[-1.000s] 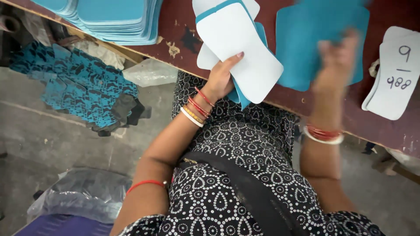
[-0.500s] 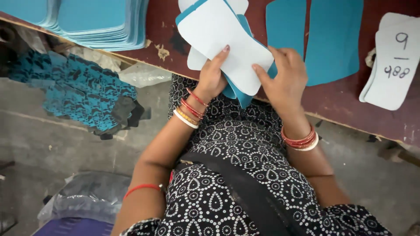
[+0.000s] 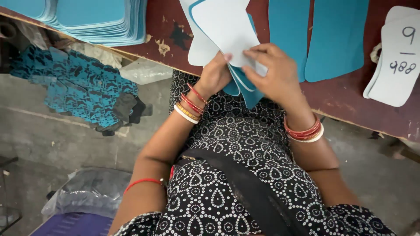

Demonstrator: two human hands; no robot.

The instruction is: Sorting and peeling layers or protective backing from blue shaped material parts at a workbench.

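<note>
Maroon table (image 3: 350,98) edge | both hands (image 3: 271,74) clasp white sole sheets (image 3: 223,30)

A stack of sheets (image 3: 87,19) lies on the table (image 3: 341,100) at upper left; two cut pieces (image 3: 319,35) lie side by side at upper right.

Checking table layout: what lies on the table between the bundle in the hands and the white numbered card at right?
In the head view, two flat blue cut pieces lie side by side between the bundle and the white card.
</note>
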